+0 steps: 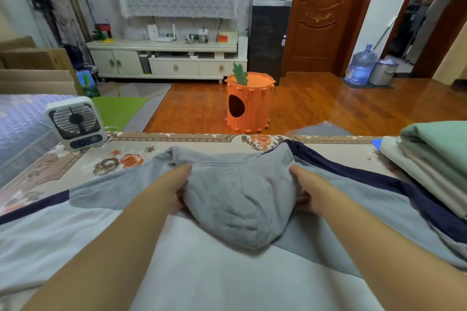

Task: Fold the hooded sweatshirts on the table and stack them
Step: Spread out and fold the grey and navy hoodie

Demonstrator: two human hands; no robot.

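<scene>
A grey hooded sweatshirt with navy bands on its sleeves lies spread across the table, body toward me. Its grey hood is folded down over the chest. My left hand holds the hood's left edge, fingers tucked under the cloth. My right hand holds the hood's right edge the same way, thumb on top. At the right edge of the table sits a stack of folded garments, a green one on top of pale ones.
A small white desk fan stands at the table's far left corner. The table has a floral cloth. Beyond it on the wooden floor is an orange carrot-shaped bin.
</scene>
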